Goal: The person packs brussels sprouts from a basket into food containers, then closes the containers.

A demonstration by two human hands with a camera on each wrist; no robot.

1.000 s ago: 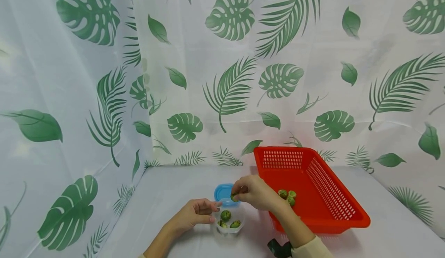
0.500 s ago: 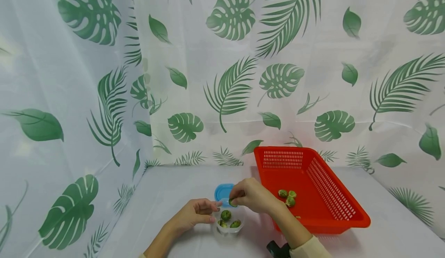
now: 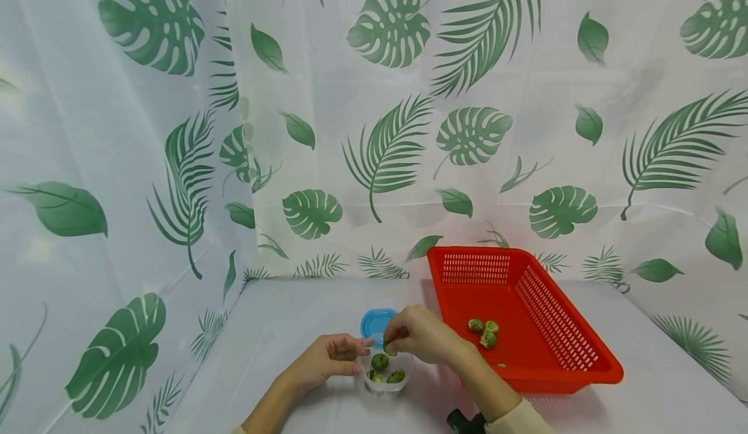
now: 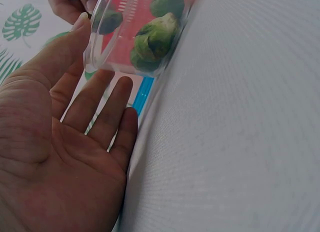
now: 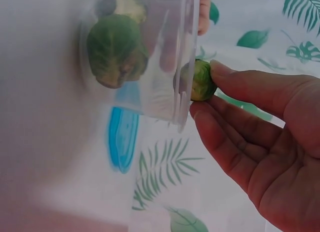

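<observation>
A clear plastic container [image 3: 384,387] stands on the table with several brussels sprouts [image 3: 380,362] inside. My right hand [image 3: 422,335] pinches one sprout [image 5: 202,80] between thumb and fingertips at the container's rim, seen closely in the right wrist view. On the container's left side is my left hand [image 3: 324,360], its fingers extended beside the rim; in the left wrist view the palm of this hand [image 4: 75,142] shows, with thumb and fingertips at the rim.
A red basket [image 3: 526,382] at the right holds several sprouts [image 3: 488,338] and a small leaf scrap. Behind the container lies a blue lid [image 3: 374,322]. Near the right sleeve a dark object [image 3: 461,421] is partly visible. A leaf-print curtain hangs behind the table.
My right hand has moved slightly left and down with its sprout, from over the blue lid to the container's rim. The left hand has stayed in place.
</observation>
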